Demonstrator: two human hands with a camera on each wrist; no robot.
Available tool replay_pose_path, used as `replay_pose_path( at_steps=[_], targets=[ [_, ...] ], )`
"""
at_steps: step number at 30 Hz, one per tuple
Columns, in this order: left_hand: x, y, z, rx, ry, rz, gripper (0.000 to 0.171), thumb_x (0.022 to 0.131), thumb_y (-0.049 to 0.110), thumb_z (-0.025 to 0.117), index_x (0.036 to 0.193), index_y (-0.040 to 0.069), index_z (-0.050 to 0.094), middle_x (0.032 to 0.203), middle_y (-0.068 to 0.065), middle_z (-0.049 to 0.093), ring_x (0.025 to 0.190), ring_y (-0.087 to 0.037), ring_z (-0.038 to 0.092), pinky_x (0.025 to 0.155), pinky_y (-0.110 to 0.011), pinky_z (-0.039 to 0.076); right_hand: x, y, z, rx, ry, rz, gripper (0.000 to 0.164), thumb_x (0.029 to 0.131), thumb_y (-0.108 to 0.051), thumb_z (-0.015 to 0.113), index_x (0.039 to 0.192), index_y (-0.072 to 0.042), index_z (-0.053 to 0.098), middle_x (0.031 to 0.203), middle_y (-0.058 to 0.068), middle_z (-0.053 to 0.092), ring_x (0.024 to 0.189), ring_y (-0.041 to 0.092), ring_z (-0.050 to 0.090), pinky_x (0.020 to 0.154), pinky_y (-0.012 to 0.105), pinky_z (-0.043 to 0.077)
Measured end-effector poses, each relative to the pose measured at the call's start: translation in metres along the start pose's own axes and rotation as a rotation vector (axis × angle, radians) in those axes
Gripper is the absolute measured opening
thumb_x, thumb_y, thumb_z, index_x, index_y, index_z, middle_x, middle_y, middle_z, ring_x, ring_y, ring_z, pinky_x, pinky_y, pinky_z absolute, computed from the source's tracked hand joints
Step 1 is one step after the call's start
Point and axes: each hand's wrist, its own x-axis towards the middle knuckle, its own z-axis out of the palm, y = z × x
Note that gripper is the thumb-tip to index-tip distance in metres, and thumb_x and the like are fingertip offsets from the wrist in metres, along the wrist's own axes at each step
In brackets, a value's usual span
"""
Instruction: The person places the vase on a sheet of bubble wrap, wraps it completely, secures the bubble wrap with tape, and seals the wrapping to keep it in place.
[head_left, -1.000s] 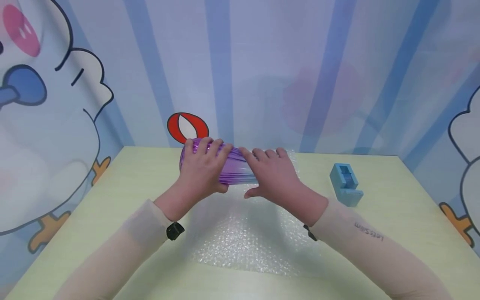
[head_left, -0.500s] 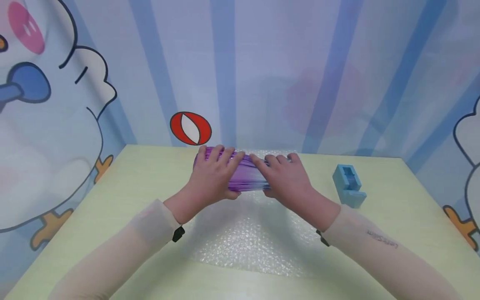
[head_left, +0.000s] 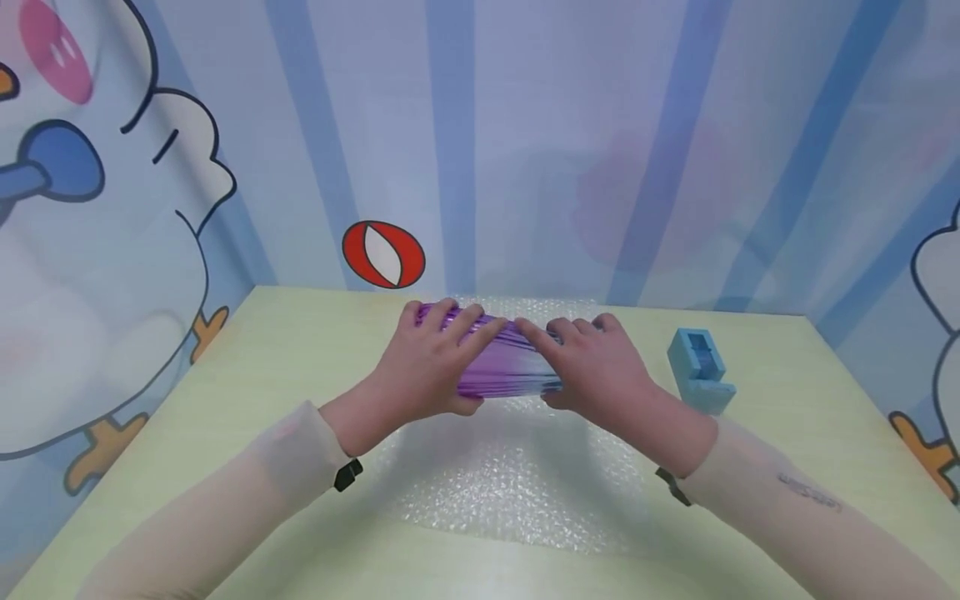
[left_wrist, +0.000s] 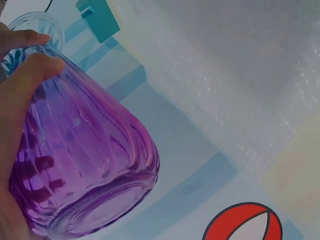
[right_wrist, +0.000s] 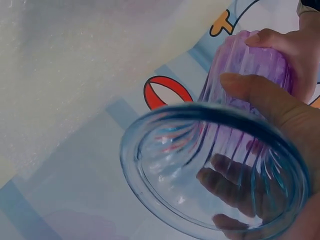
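Observation:
A ribbed glass vase (head_left: 498,364), purple at its base and fading to pale blue at its flared mouth, is held on its side above the table. My left hand (head_left: 426,358) grips the purple base end, thumb below and fingers over the top. Round the bluish neck end curls my right hand (head_left: 600,362). In the left wrist view the vase's purple body (left_wrist: 90,145) and round base show. The right wrist view looks into the wide blue rim (right_wrist: 132,155), with fingers visible through the glass. Below the vase, a sheet of bubble wrap (head_left: 502,492) lies flat.
A light blue tape dispenser (head_left: 701,371) stands on the pale yellow table (head_left: 772,433), right of the bubble wrap. Behind the table hangs a striped blue backdrop (head_left: 536,150) with cartoon figures and a red-and-white ball.
The vase, with both hands on it, has shifted to the right and a little nearer to me. The bubble wrap and tape dispenser stay in place.

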Motion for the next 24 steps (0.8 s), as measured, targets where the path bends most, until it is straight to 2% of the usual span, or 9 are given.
replay_pose_path(
  at_steps=[6,13,20,24],
  targets=[
    [-0.004,0.007,0.001,-0.052,-0.070,0.012,0.090,0.071,0.064,0.082,0.145,0.023,0.051,0.138,-0.008,0.063,0.123,-0.032,0.060,0.093,-0.052,0.054,-0.005,-0.002,-0.001,0.044,-0.081,-0.020,0.087,0.075,-0.041,0.090,0.149,-0.018,0.049,0.125,0.007,0.073,0.110,0.027,0.072,0.094,0.049,0.055],
    [-0.007,0.012,0.001,-0.088,-0.153,0.045,0.090,0.073,0.065,0.080,0.147,0.024,0.049,0.140,-0.008,0.061,0.125,-0.032,0.059,0.093,-0.051,0.053,-0.016,-0.007,0.006,0.086,-0.123,-0.009,0.087,0.075,-0.042,0.090,0.148,-0.016,0.051,0.121,0.006,0.075,0.106,0.025,0.073,0.087,0.046,0.054],
    [-0.008,0.015,0.000,-0.198,-0.320,0.055,0.092,0.072,0.064,0.082,0.149,0.025,0.048,0.142,-0.006,0.061,0.128,-0.032,0.058,0.096,-0.053,0.052,-0.020,-0.015,0.008,0.220,-0.271,0.042,0.088,0.077,-0.043,0.088,0.151,-0.017,0.049,0.127,0.008,0.075,0.106,0.026,0.074,0.089,0.047,0.054],
    [-0.010,0.017,0.000,-0.221,-0.359,0.060,0.092,0.072,0.064,0.082,0.149,0.024,0.049,0.142,-0.006,0.062,0.128,-0.032,0.059,0.096,-0.053,0.053,-0.023,-0.017,0.011,0.242,-0.295,0.042,0.089,0.076,-0.044,0.089,0.151,-0.017,0.050,0.126,0.008,0.075,0.105,0.026,0.074,0.085,0.046,0.054]
  ],
)
